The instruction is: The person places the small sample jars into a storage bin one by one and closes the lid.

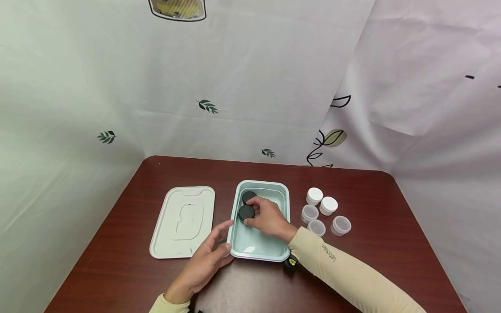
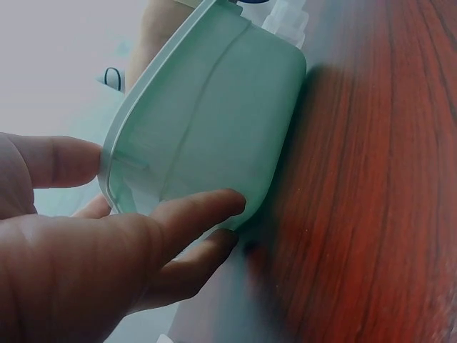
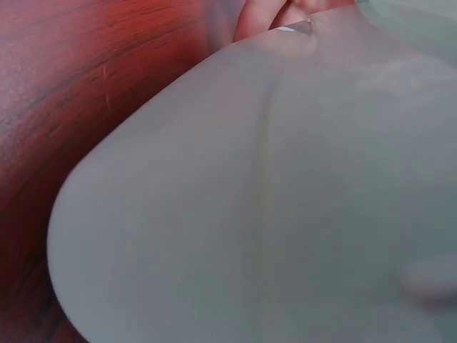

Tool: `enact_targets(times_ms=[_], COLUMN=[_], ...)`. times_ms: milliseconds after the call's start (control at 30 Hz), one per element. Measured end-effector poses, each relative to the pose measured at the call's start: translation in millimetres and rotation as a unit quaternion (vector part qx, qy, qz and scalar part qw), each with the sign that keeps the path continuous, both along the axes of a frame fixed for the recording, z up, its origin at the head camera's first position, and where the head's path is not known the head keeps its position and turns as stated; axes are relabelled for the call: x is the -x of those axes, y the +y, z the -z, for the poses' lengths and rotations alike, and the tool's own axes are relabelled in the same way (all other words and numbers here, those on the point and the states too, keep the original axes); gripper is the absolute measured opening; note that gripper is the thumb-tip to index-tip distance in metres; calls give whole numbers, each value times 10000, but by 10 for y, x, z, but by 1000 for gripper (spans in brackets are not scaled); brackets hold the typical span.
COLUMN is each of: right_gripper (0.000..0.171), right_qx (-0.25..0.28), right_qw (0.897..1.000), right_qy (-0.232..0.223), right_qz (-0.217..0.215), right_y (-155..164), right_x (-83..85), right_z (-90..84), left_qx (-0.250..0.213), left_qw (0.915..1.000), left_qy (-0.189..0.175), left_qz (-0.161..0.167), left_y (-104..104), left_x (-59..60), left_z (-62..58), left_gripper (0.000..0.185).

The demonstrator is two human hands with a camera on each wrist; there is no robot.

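- Right sleeve (image 1: 348, 271), pale, nearest the camera; runs in from the lower right to the tub's right wall.
- Left hand (image 1: 207, 258): wide, fingers spread, tips touching the rim and outer wall of the pale blue tub (image 1: 254, 245); light contact, not wrapped round it.
- Right hand (image 1: 270, 217): narrow, reaching over the tub's right wall, thumb and fingers pinching the nearer black round (image 1: 246, 212). Lid alone or lidded jar: cannot tell. Raised or resting: cannot tell; right wrist view shows mostly a pale blurred wall, not the grip.
- Farther black round (image 1: 249, 197): inside the tub, by its left wall, just beyond the held one.
- Right of the tub, on the surface (image 1: 125, 269): two white-topped jars (image 1: 328, 205) and three clear-topped jars (image 1: 341, 225). Left of it: flat white lid (image 1: 188, 219).
- Risk, my judgement: pinch is one-sided, so the held round could slip or knock its neighbour.
- Risk: left fingertips pressing harder could slide the tub rightward, perhaps towards the jars.
- Risk: a wide swing of the right forearm could brush the closest clear-topped jar; sleeve sits just beside it.
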State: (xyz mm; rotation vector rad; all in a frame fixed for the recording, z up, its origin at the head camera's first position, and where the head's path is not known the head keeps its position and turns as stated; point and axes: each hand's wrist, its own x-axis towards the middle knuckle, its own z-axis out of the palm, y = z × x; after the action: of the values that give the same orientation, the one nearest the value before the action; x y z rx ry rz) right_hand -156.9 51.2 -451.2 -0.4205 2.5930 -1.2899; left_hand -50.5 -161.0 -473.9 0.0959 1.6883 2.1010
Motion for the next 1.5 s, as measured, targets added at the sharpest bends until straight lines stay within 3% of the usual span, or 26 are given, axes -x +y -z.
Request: enact_targets(times_ms=[267,633,1067,1300,1500], right_gripper=[52,46,37,37,37], right_qx=[-307,-400,881,1756,2129], right_qw=[9992,9984,9958,9843,9766], right_qy=[241,376,246,170,215], right_qz=[-125,103,39,-25,200], right_y=[12,51,119,252,470], right_x=[-14,14,19,-32,-74], right_z=[10,-83,-173,-197,-258], left_qx=[-2,9,69,95,80], left_qw=[10000,10000,9999,9999,9999], left_qy=[-8,34,108,96,95], left_qz=[35,44,63,86,15], left_y=[8,29,29,38,37], left_x=[11,9,-12,-9,-11], left_z=[2,-12,-44,-30,-33], left_gripper=[63,63,63,63,63])
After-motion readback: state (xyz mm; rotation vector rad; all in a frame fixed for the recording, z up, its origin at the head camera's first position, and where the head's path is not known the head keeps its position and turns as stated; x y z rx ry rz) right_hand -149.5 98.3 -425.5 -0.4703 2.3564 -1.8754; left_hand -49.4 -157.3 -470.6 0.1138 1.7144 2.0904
